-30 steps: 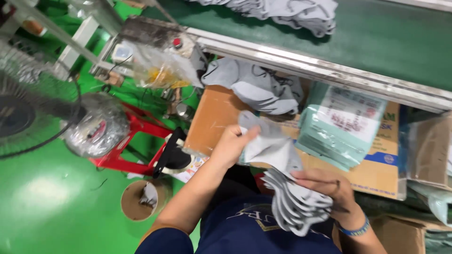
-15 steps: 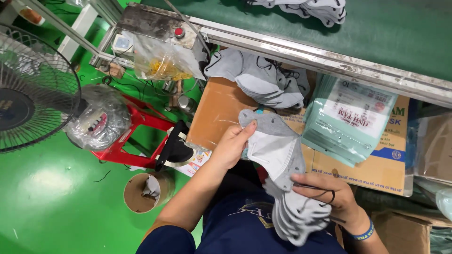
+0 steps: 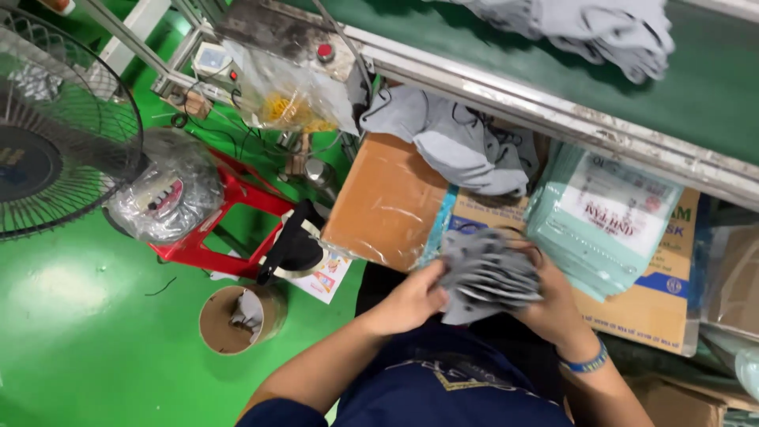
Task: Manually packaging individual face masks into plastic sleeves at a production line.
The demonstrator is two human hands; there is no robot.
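2 bare hands grip 1 stack of grey fabric face masks (image 3: 486,274) over a cardboard box (image 3: 387,198): left hand (image 3: 407,299) pinching its edge, right hand (image 3: 553,304) closed around it.

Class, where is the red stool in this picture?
In the head view, the red stool stands left of the cardboard box, on the green floor, beside the fan.

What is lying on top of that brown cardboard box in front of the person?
On the cardboard box lie a heap of grey cloth pieces and a stack of pale green packets. What the box holds cannot be seen; it is shut.
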